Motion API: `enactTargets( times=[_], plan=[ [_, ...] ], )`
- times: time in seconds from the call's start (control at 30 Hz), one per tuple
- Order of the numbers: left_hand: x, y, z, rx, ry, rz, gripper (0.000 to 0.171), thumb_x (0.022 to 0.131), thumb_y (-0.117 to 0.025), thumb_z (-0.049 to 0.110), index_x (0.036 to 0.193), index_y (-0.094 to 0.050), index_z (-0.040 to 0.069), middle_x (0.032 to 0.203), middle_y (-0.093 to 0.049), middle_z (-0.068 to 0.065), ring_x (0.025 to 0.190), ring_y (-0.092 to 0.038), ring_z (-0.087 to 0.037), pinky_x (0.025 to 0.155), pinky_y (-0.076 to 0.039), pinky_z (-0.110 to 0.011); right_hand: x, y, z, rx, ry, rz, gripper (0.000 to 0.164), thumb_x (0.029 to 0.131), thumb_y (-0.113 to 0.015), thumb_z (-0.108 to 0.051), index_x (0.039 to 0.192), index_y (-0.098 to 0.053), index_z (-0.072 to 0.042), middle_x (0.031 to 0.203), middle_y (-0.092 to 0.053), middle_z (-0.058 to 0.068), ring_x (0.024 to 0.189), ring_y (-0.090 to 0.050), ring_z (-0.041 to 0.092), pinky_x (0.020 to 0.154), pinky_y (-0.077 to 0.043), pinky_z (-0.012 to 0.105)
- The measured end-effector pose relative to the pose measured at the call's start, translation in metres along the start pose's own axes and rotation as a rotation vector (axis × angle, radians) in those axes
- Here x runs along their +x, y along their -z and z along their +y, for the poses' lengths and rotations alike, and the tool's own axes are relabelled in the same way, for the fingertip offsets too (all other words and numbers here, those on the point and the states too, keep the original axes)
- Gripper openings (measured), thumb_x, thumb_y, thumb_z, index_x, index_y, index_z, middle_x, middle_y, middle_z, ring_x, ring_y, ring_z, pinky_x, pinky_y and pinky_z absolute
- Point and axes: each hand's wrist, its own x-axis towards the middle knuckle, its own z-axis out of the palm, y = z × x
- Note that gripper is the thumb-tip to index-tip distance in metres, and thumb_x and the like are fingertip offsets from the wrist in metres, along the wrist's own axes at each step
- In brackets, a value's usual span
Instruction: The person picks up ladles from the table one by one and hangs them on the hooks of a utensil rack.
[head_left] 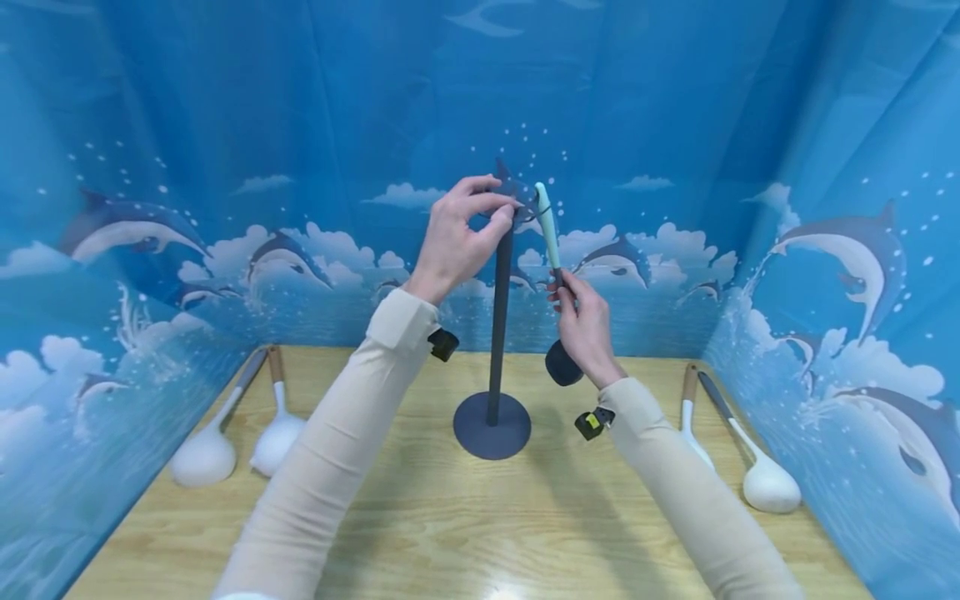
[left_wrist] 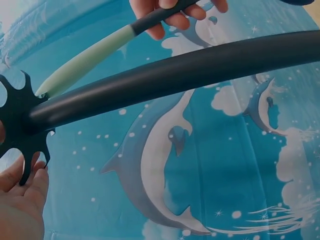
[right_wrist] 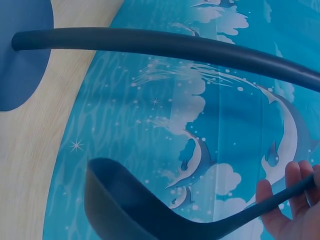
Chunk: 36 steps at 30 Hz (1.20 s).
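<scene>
A dark rack with a round base stands in the middle of the table; its pole (head_left: 498, 333) rises to a top ring of hooks (left_wrist: 15, 117). My left hand (head_left: 461, 237) holds that hook ring at its edge, thumb and fingers around it. With my right hand (head_left: 585, 325) I pinch a ladle (right_wrist: 120, 200) by the dark part of its handle. Its mint-green handle end (head_left: 548, 225) points up and meets a hook on the rack's right side. The dark ladle bowl (head_left: 562, 364) hangs below, partly behind my right hand.
Two white ladles, one with a grey handle (head_left: 232, 404) and one with a brown handle (head_left: 276, 367), lie at the left. Another pair, brown-handled (head_left: 688, 387) and grey-handled (head_left: 720, 400), lies at the right. A blue dolphin curtain (head_left: 420, 100) encloses the table.
</scene>
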Motion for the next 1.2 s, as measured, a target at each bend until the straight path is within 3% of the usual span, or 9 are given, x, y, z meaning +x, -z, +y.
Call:
enactTargets(
  times=[0.23,0.7,0.97,1.2],
  plan=[
    [-0.002,-0.0018,-0.0012,0.019,0.023,-0.002,0.029,0.099,-0.054,0.027,0.115,-0.074,0.014,0.141,-0.054,-0.006,0.129,-0.05,-0.02,0.105,-0.044,-0.039,0.001,0.0025,0.0046,-0.025,-0.017,0.006,0.036,0.106,-0.04,-0.011,0.137,-0.056,-0.004,0.111,-0.064,0.015,0.099,-0.065,0.028,0.086,-0.055,0.039],
    [-0.0044,-0.0031,-0.006,0.028,-0.005,0.013,0.032,0.101,-0.053,0.033,0.115,-0.073,0.012,0.14,-0.056,-0.007,0.133,-0.048,-0.02,0.109,-0.041,-0.036,0.0,-0.002,0.0059,-0.073,-0.016,-0.009,0.035,0.106,-0.042,-0.011,0.137,-0.057,-0.009,0.111,-0.067,0.012,0.101,-0.066,0.027,0.091,-0.054,0.041],
    [-0.0041,-0.0032,-0.0054,0.025,0.003,0.006,0.032,0.101,-0.053,0.034,0.112,-0.073,0.013,0.138,-0.056,-0.007,0.129,-0.049,-0.02,0.107,-0.042,-0.037,-0.0015,-0.0037,0.0091,-0.073,-0.028,-0.031,0.034,0.106,-0.043,-0.013,0.136,-0.059,-0.009,0.11,-0.068,0.012,0.1,-0.066,0.027,0.089,-0.055,0.041],
    [-0.0047,-0.0027,-0.008,0.074,-0.041,0.0,0.037,0.104,-0.045,0.036,0.12,-0.07,0.014,0.138,-0.055,-0.006,0.134,-0.046,-0.018,0.11,-0.04,-0.033,-0.0044,-0.0069,0.0098,-0.022,-0.039,-0.088,0.035,0.106,-0.044,-0.015,0.138,-0.057,-0.012,0.109,-0.07,0.013,0.099,-0.067,0.026,0.084,-0.057,0.038]
  ],
)
